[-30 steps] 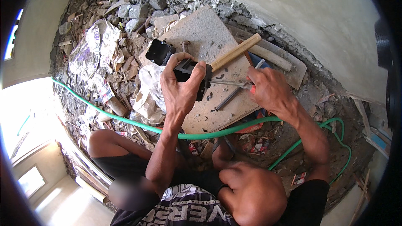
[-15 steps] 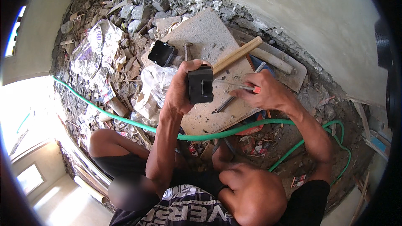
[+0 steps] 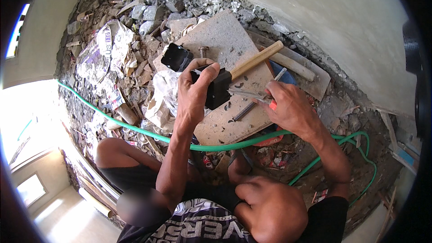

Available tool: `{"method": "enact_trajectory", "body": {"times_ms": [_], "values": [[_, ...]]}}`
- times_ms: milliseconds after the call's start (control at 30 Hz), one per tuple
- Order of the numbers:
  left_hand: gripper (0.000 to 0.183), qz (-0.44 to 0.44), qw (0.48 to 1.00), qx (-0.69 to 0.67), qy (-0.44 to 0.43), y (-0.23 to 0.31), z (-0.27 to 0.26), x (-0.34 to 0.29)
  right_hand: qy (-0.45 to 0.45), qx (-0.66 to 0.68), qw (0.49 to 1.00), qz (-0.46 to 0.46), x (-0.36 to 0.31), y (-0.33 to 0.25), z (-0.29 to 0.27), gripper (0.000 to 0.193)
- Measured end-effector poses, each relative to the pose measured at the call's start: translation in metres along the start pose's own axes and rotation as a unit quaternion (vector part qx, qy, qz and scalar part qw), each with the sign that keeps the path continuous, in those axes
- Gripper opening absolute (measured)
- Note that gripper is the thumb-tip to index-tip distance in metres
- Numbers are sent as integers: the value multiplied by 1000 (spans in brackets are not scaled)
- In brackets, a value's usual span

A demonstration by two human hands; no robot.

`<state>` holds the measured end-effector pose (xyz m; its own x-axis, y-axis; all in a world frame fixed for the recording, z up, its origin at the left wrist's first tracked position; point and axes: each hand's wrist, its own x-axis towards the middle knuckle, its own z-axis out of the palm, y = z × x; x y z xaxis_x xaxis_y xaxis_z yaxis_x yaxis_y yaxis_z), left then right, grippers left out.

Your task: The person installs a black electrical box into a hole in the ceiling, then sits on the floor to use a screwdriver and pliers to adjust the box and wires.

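A pale plastered wall (image 3: 351,31) curves along the top and right side, above a rubble-strewn ground (image 3: 148,56) of broken stone and litter. On the rubble lies a speckled board (image 3: 225,33), set at a slant. A green hose (image 3: 220,146) runs past the board's near edge and loops at the right. To the left of the board is a crumpled white and purple sack (image 3: 101,51), and nearer to the board, a clear plastic bag (image 3: 165,85). A wooden bar (image 3: 258,59) lies slantwise over the board.

The left hand (image 3: 194,91) is above the board, its fingers and thumb pinching a black box (image 3: 219,91). The right hand (image 3: 290,105) has its fingers curled around red-handled pliers (image 3: 247,93), whose nose points left and meets the box's right side; whether the tips bite on its edge I cannot tell. A second black box (image 3: 176,57), open side up, rests near the board's left corner. A thin dark rod (image 3: 244,112) lies below the pliers, with small dark scraps (image 3: 240,85) scattered about.
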<state>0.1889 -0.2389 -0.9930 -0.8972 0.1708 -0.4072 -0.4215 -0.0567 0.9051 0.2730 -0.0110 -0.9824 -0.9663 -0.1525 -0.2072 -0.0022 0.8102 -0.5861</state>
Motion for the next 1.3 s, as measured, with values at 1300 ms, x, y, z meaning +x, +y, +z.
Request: {"method": "enact_trajectory", "body": {"times_ms": [1300], "values": [[40,113,975,189,34,11,8,-8,-13,16,1000,-4,11,9,5,27]]}}
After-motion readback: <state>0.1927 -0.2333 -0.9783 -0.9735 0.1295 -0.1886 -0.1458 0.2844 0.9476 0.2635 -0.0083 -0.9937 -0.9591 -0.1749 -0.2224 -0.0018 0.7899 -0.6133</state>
